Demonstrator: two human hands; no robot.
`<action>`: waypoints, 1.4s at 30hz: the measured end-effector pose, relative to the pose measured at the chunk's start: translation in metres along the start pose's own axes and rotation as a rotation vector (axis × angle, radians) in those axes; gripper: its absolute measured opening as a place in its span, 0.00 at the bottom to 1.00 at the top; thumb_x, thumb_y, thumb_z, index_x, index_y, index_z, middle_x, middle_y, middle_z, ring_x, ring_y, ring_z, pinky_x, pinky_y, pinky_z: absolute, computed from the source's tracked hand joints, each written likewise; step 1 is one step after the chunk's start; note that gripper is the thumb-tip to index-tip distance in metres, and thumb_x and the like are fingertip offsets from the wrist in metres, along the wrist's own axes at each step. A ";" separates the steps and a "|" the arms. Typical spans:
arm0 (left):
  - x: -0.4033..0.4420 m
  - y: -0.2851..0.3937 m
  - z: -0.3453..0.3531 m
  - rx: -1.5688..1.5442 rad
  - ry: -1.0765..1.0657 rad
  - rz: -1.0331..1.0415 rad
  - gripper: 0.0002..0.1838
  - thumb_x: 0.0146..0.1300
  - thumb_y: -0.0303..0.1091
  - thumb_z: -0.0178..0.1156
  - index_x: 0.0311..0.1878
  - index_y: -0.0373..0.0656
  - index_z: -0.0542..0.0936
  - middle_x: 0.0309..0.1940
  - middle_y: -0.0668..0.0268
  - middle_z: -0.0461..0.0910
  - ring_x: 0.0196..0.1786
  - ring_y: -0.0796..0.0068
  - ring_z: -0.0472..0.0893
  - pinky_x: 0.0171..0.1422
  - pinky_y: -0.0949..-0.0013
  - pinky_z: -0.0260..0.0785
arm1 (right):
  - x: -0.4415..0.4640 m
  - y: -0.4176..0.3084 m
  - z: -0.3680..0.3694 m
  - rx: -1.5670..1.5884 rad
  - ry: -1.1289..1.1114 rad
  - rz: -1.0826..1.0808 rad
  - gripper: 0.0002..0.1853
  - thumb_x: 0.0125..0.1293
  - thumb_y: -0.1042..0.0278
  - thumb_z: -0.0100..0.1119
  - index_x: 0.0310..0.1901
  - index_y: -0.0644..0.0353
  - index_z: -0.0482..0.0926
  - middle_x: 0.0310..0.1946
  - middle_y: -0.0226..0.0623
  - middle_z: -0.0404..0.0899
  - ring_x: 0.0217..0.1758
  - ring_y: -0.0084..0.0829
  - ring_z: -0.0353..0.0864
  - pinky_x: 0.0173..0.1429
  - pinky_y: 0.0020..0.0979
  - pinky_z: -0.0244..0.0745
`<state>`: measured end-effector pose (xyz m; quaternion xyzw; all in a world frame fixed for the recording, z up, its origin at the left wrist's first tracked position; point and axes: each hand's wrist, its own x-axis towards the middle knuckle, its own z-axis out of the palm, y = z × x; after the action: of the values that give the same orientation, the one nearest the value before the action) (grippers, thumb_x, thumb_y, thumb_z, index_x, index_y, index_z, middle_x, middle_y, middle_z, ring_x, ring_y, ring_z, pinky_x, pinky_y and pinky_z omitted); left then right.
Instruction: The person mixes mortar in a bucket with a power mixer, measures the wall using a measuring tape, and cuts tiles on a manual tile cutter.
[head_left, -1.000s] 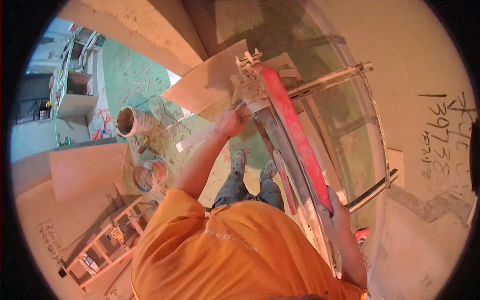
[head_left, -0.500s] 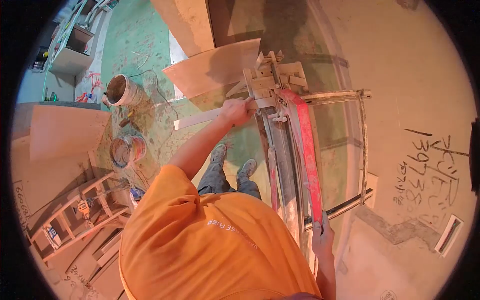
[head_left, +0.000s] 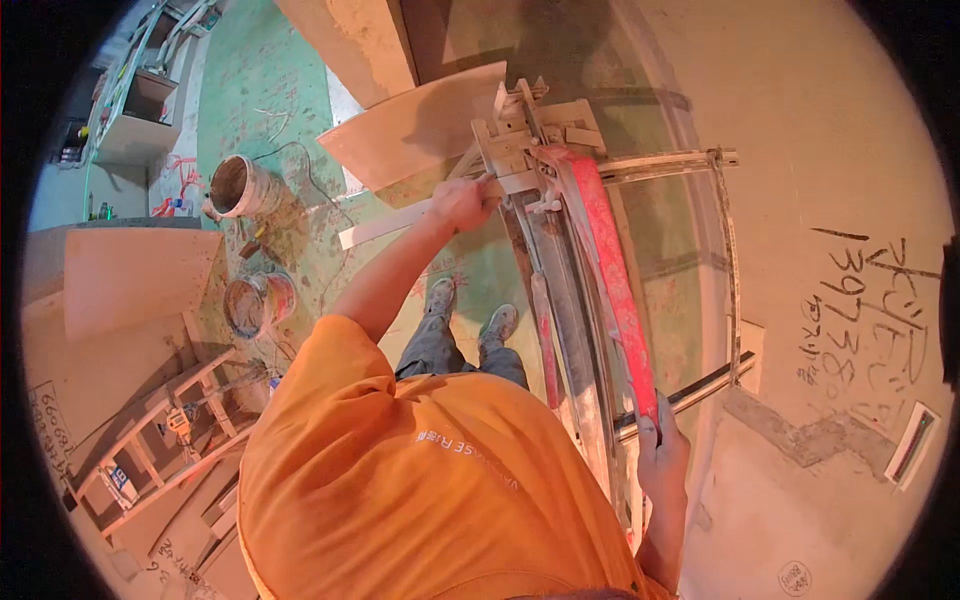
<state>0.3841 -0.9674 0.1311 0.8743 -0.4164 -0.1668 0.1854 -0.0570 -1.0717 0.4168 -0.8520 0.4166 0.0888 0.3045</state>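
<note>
A manual tile cutter (head_left: 560,290) with a long metal rail stands in front of me, slightly to the right. Its long red lever handle (head_left: 612,255) runs back toward my body. My right hand (head_left: 664,452) is wrapped round the near end of that handle. At the cutter's far end, my left hand (head_left: 466,204) closes on a narrow pale tile strip (head_left: 385,224). The strip sticks out to the left, and its other end lies at the cutter's head, partly covered by my fingers.
Two dirty buckets, one upper (head_left: 240,187) and one lower (head_left: 256,305), stand on the green floor to the left. A large tile (head_left: 415,125) leans beyond the cutter. A wooden frame (head_left: 150,450) lies at lower left. A wall with black handwriting (head_left: 855,310) rises on the right.
The view has shifted slightly, so the cutter sits a little higher and further left. Both hands keep their holds; the right hand and handle end appear slightly higher and further right.
</note>
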 end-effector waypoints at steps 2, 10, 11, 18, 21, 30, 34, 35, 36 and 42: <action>-0.002 0.000 0.001 0.002 -0.006 0.002 0.27 0.64 0.54 0.59 0.63 0.54 0.75 0.36 0.51 0.85 0.41 0.45 0.84 0.43 0.46 0.76 | 0.006 -0.010 -0.006 -0.011 -0.027 0.025 0.23 0.73 0.67 0.53 0.68 0.61 0.70 0.31 0.54 0.81 0.33 0.48 0.85 0.38 0.41 0.78; 0.003 -0.002 0.006 0.031 0.030 0.018 0.27 0.65 0.55 0.57 0.64 0.54 0.75 0.36 0.52 0.85 0.41 0.45 0.84 0.43 0.47 0.76 | 0.012 -0.014 -0.006 -0.035 0.008 -0.047 0.23 0.74 0.66 0.52 0.68 0.59 0.70 0.33 0.55 0.81 0.34 0.49 0.85 0.39 0.42 0.78; -0.003 -0.001 0.006 0.033 0.022 0.011 0.27 0.65 0.55 0.57 0.64 0.54 0.75 0.36 0.53 0.85 0.41 0.45 0.84 0.43 0.47 0.76 | 0.008 -0.013 -0.004 -0.006 0.000 -0.023 0.23 0.74 0.66 0.52 0.68 0.59 0.70 0.34 0.56 0.81 0.35 0.50 0.85 0.39 0.42 0.78; -0.004 0.002 0.002 0.028 0.009 -0.007 0.24 0.64 0.54 0.57 0.59 0.54 0.77 0.35 0.53 0.86 0.41 0.49 0.85 0.44 0.47 0.76 | 0.008 0.039 0.037 0.008 0.089 -0.120 0.23 0.74 0.68 0.52 0.69 0.64 0.70 0.30 0.50 0.81 0.31 0.34 0.83 0.35 0.34 0.75; -0.002 0.004 0.000 0.029 -0.009 -0.003 0.26 0.64 0.54 0.57 0.61 0.54 0.76 0.36 0.53 0.86 0.42 0.48 0.85 0.44 0.47 0.76 | 0.009 0.045 0.047 0.027 0.046 0.003 0.23 0.73 0.66 0.53 0.68 0.59 0.71 0.42 0.58 0.83 0.43 0.54 0.86 0.45 0.45 0.79; -0.001 -0.002 0.004 0.019 -0.039 -0.015 0.29 0.64 0.55 0.57 0.65 0.53 0.75 0.39 0.52 0.86 0.43 0.46 0.84 0.45 0.47 0.76 | 0.023 0.061 0.068 -0.044 0.196 -0.184 0.24 0.72 0.68 0.54 0.67 0.64 0.71 0.24 0.50 0.76 0.24 0.34 0.79 0.30 0.37 0.72; -0.001 0.002 0.008 0.008 0.020 0.008 0.27 0.64 0.54 0.57 0.63 0.54 0.76 0.35 0.53 0.86 0.41 0.48 0.85 0.44 0.48 0.76 | 0.057 0.043 0.073 -0.079 0.078 -0.070 0.25 0.72 0.63 0.55 0.68 0.62 0.71 0.41 0.60 0.83 0.41 0.59 0.84 0.43 0.47 0.80; -0.002 -0.001 0.007 0.017 0.041 0.012 0.26 0.64 0.54 0.56 0.61 0.54 0.77 0.34 0.54 0.86 0.40 0.49 0.85 0.44 0.48 0.76 | 0.059 0.043 0.070 -0.071 0.098 -0.094 0.25 0.72 0.63 0.55 0.67 0.62 0.71 0.41 0.60 0.83 0.41 0.59 0.84 0.43 0.47 0.80; -0.009 -0.001 0.006 0.019 0.029 0.007 0.26 0.64 0.54 0.56 0.61 0.54 0.77 0.34 0.54 0.86 0.40 0.49 0.85 0.44 0.48 0.76 | 0.049 0.044 0.069 -0.058 0.109 -0.097 0.25 0.72 0.63 0.55 0.67 0.62 0.71 0.40 0.60 0.83 0.40 0.59 0.84 0.42 0.47 0.79; -0.003 0.006 -0.003 0.011 -0.082 -0.032 0.29 0.64 0.56 0.57 0.65 0.55 0.74 0.36 0.53 0.86 0.43 0.47 0.85 0.46 0.46 0.76 | 0.050 0.070 0.101 -0.015 0.147 -0.141 0.24 0.72 0.63 0.55 0.67 0.61 0.72 0.40 0.60 0.83 0.40 0.58 0.85 0.42 0.46 0.79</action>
<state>0.3794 -0.9675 0.1367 0.8744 -0.4103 -0.2033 0.1605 -0.0685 -1.0772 0.2851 -0.8855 0.3763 0.0077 0.2724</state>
